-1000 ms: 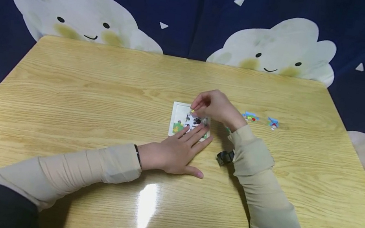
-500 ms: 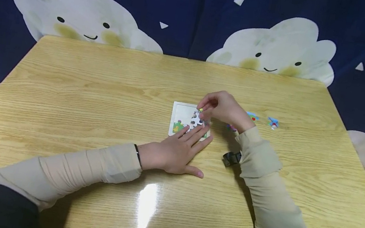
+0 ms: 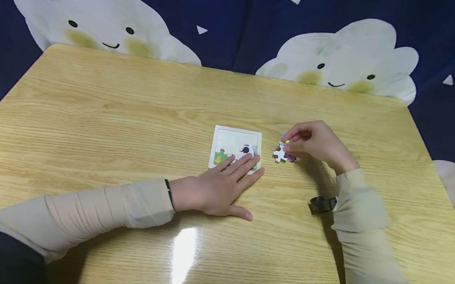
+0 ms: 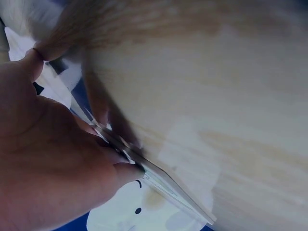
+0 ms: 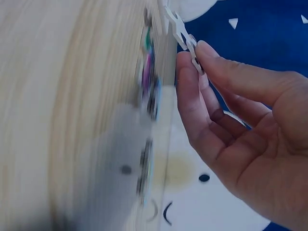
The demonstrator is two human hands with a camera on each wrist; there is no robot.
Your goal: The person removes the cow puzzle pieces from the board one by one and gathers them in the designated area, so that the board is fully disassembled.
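Note:
My left hand (image 3: pixel 219 193) rests with spread, straight fingers over the lower right part of a white-framed puzzle board (image 3: pixel 232 139). Green and black-and-white pieces sit along the board's lower part, partly hidden by those fingers. In the left wrist view the fingers touch the edge of the board (image 4: pixel 168 182). My right hand (image 3: pixel 321 142) pinches a white jigsaw piece (image 3: pixel 280 153) between thumb and fingertips, to the right of the board. The right wrist view shows this piece (image 5: pixel 179 32) edge-on, raised above the table.
Loose puzzle pieces (image 5: pixel 150 79) lie on the table beneath my right hand, blurred in the right wrist view; a purple one (image 3: pixel 291 158) shows beside the held piece. A black device (image 3: pixel 321 205) sits at my right wrist. A dark cloud-patterned curtain (image 3: pixel 242 20) hangs behind the table.
My right hand has lifted the white jigsaw piece from the board and carried it right, over the loose pieces. Bare white board shows where it was. My left hand stays put.

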